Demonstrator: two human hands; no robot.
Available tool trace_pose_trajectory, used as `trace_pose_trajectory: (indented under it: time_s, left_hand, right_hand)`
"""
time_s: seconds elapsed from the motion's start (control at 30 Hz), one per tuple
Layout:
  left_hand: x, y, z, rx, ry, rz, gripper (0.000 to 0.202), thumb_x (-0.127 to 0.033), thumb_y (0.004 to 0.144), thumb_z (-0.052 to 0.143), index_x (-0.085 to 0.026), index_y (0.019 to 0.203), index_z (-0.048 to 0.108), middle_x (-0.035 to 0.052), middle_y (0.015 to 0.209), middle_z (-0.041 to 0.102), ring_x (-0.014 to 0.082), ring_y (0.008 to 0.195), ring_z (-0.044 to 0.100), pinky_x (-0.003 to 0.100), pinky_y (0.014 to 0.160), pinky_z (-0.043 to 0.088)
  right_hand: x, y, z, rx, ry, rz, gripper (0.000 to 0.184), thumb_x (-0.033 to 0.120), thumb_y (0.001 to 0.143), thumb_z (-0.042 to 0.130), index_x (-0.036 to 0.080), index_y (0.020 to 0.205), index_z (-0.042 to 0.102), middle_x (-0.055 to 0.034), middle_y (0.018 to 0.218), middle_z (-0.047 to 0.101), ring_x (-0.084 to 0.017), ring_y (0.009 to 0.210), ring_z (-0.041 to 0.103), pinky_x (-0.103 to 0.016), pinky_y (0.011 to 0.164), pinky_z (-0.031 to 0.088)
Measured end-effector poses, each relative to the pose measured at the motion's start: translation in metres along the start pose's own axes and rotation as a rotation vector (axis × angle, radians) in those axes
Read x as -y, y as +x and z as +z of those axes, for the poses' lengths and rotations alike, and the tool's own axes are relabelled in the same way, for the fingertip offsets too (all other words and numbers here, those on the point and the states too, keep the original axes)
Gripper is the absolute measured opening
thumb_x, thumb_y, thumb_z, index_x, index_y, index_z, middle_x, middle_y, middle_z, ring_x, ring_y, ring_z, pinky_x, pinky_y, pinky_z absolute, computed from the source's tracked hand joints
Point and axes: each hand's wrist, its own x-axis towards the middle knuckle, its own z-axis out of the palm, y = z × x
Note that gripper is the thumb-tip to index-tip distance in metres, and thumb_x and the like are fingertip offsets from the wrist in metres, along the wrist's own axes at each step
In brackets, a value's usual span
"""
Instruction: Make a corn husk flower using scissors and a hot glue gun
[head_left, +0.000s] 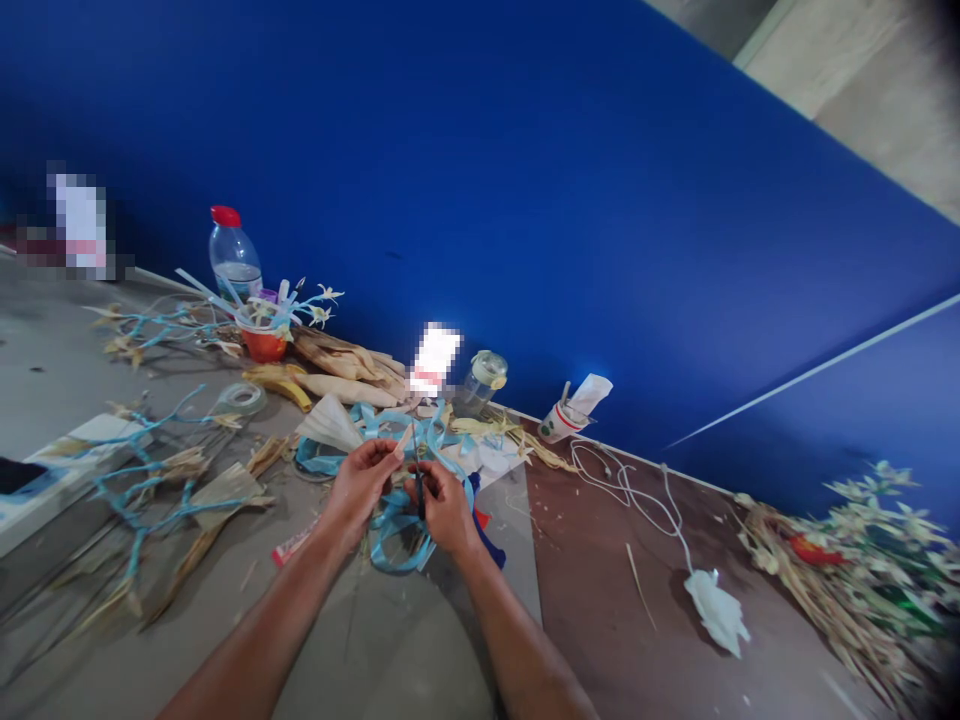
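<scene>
Pale strip (404, 440) pinched in the left hand (366, 477), scissors (417, 464) in the right hand (444, 505)

Head view: the pale strip is up off the grey part of the desk (360, 660), left of the seam where grey meets brown. The left hand's thumb and fingers are closed on it, its tip sticking out toward the scissors. The right hand is curled around the dark handles, blades pointing toward the desk's back edge; whether they are parted, or touch the strip, I cannot tell. Both hands are close together.

Light-blue ribbon (391, 562) lies in loops beneath and behind the hands. Left of them, dried husks (341, 360) lie toward the back edge, near an orange cup (264, 346) with blue-wrapped stems and a red-capped bottle (234, 255). Nearer the left edge of view, blue-wrapped branches (135, 530) spread over the grey desktop, near a tape roll (241, 399).

A clear jar (480, 388) and a white cup (559, 424) are along the back edge. On the brown part, a white cable (679, 515) leads to a crumpled white wad (716, 610); farther right, white flowers (892, 515) lie with dried stalks (817, 610).
</scene>
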Motion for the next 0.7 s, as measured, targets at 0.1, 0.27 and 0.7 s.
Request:
trace_pose_trajectory:
  time_s: [0.1, 0.27, 0.7]
  left_hand:
    - [0.001, 0.002, -0.001, -0.025, -0.031, 0.003, 0.033, -0.036, 0.054, 0.077, -0.015, 0.071, 0.058, -0.0066, 0.053, 0.049, 0.0040, 0.039, 0.036, 0.018, 0.039, 0.025]
    - [-0.002, 0.002, -0.002, -0.057, -0.137, -0.011, 0.032, -0.034, 0.053, 0.078, -0.015, 0.068, 0.056, -0.0091, 0.047, 0.043, 0.0028, 0.038, 0.032, 0.017, 0.038, 0.023]
    - [-0.005, 0.002, -0.005, -0.047, -0.146, -0.050, 0.036, -0.037, 0.053, 0.078, -0.015, 0.067, 0.054, -0.0106, 0.044, 0.036, 0.0023, 0.037, 0.028, 0.017, 0.037, 0.020]
  right_hand:
    - [0.002, 0.000, 0.000, 0.004, -0.013, -0.004, 0.024, 0.036, 0.074, 0.056, 0.019, 0.090, 0.061, 0.0017, 0.058, 0.048, -0.013, 0.051, 0.040, -0.026, 0.050, 0.035]
    - [0.007, -0.001, -0.002, 0.019, -0.035, -0.013, 0.023, 0.036, 0.073, 0.055, 0.018, 0.087, 0.060, 0.0025, 0.058, 0.047, -0.012, 0.049, 0.038, -0.025, 0.049, 0.034]
    - [0.016, -0.003, -0.004, 0.021, 0.342, 0.064, 0.028, 0.037, 0.069, 0.066, 0.020, 0.090, 0.057, 0.0046, 0.062, 0.050, -0.010, 0.052, 0.044, -0.021, 0.049, 0.035]
